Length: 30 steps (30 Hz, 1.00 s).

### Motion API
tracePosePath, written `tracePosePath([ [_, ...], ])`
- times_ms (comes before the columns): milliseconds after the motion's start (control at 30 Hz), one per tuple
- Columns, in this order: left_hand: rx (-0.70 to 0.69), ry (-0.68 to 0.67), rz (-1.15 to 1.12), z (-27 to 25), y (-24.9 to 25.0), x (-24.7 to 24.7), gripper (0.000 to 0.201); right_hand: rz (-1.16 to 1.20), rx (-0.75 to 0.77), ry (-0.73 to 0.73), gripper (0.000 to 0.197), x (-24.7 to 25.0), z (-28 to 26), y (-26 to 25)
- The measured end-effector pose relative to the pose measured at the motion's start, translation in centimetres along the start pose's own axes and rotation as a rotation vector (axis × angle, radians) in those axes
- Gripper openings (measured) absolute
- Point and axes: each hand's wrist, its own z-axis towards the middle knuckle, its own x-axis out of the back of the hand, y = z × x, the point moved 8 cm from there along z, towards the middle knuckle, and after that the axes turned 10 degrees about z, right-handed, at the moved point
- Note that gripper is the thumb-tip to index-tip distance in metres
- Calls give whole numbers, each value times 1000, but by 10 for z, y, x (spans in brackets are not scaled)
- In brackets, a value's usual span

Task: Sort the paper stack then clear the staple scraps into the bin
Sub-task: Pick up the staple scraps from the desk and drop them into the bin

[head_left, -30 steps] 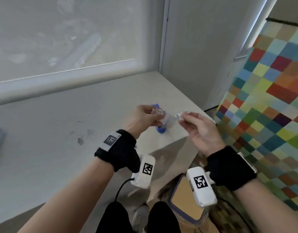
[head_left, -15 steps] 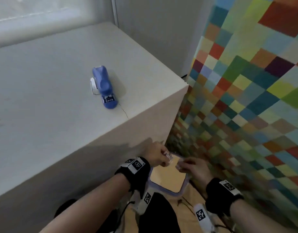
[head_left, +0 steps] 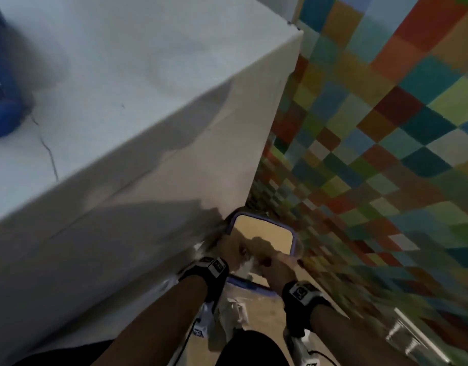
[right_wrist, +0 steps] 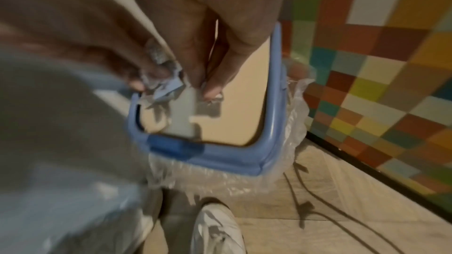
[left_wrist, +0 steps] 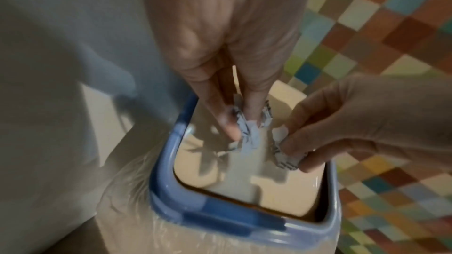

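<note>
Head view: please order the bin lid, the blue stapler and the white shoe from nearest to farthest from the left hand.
1. Bin lid: directly under the left hand, beside the table's corner.
2. White shoe: on the floor, below the left wrist.
3. Blue stapler: on the tabletop, far off at the picture's left edge.

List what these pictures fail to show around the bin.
- Inside of the bin: the cream lid covers it in every view.
- Print on the scraps: blurred and too small, left wrist view.
- Blue stapler on the table: cut by the left edge, head view.
- Right hand: its scrap hidden, head view.
</note>
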Motion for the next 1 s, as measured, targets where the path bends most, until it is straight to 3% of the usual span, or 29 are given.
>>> tracePosePath([
  [67, -25, 4, 46, 4, 2, -13, 31, -66, 136, 48, 25, -1, -5, -10],
  [133, -43, -35, 59, 5, 4, -20, 33, -180, 165, 17, 28, -7, -15, -14],
  [233, -59, -52, 47, 5, 3, -27, 29, -333, 180, -10, 30, -10, -21, -13],
  [433, -25, -102, 54, 3, -1, -28, 29, -415, 126, 73, 32, -1, -6, -10],
  [600, -11, -37, 41, 7, -2, -18, 29, -432, 144, 99, 19, 0, -8, -16],
  [667, 1, -20, 43, 7, -4, -16, 27, -419, 154, 95, 28, 0, -7, -18],
  [900, -29, -44, 65, -11, 6, 10, 17, -371, 115, -89, 34, -5, -13, -20],
  [1000, -59, 7, 40, -30, 19, 50, 39, -372, 144, -114, 36, 12, -36, -41],
])
